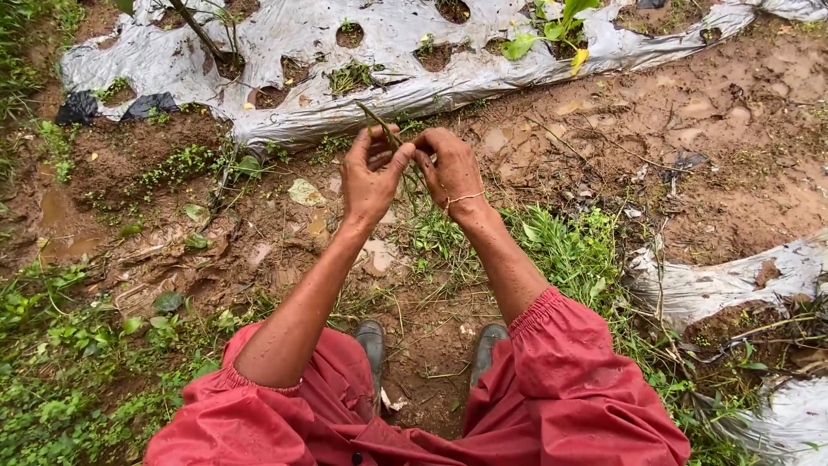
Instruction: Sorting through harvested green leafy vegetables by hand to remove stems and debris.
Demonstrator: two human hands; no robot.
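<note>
Red sleeves (552, 371) at the very bottom, pushed up, with wet bare arms. Two dark boots (373, 341) just past them, on muddy ground with thin grass. Green weeds (60, 380) thick on the near left. Grass clump (561, 246) beside the right arm. Torn grey plastic sheet (733, 285) on the near right, crumpled over dirt.

Further out, both hands up close together over the mud. Left hand (369, 177) with fingers curled, pinching a thin green stem (379, 121). Right hand (450, 168) closed on the same stem, knuckles bent, a thin band (464, 198) at the wrist. Stem poking up slanted above the left fingers, more strands hanging down between both hands.

Wet brown mud (673, 129) open on the far right, with small puddles. Puddle (65, 224) on the far left too.

Long silver plastic cover (293, 43) across the top, with round holes. Small plants in some holes, one leafy plant (556, 30) with a yellow leaf. Two dark plastic scraps (78, 108) by its left end.
</note>
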